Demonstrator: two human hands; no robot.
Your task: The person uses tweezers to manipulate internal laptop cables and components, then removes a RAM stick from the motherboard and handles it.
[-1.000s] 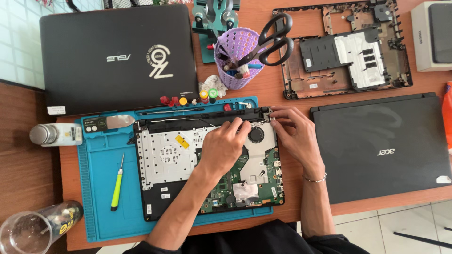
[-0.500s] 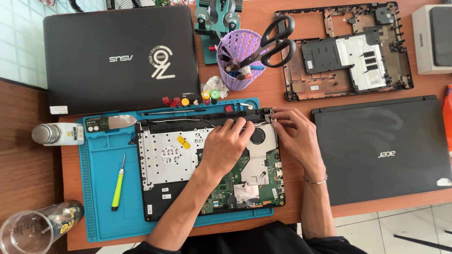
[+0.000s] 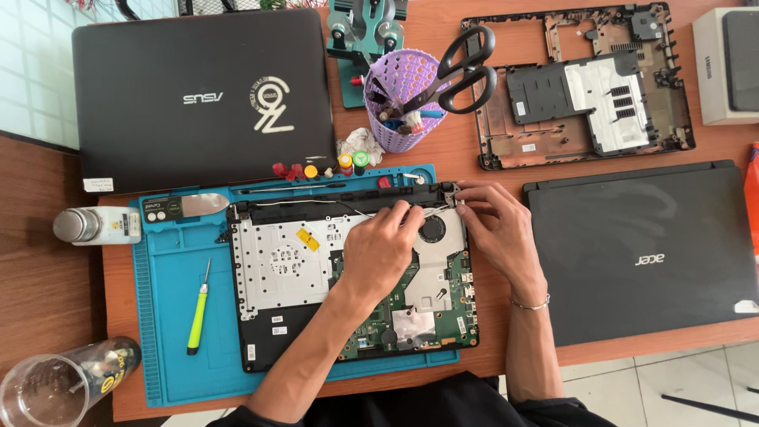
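The bench (image 3: 443, 162) carries, at upper left of the frame, a closed black laptop (image 3: 202, 99), and at right a second closed black laptop (image 3: 640, 253). At upper right lies a stripped bottom case (image 3: 585, 83), already off its machine. At centre, on the blue work mat (image 3: 170, 316), sits the opened laptop chassis (image 3: 352, 277): its cover is removed, the silver keyboard backplate shows at left, and the green mainboard (image 3: 395, 324) and the fan (image 3: 432, 229) remain seated, so disassembly appears only partly complete. The left hand (image 3: 379, 253) rests over the chassis centre, fingers curled down near the thin cables at the upper edge; whether they pinch a cable cannot be told. The right hand (image 3: 494, 229) has its fingers closed on the metal hinge bracket (image 3: 449, 194) at the chassis upper-right corner. A purple tool cup (image 3: 403, 111) with scissors (image 3: 462, 71) stands above. A yellow-handled screwdriver (image 3: 198, 312) lies unused on the mat at left.
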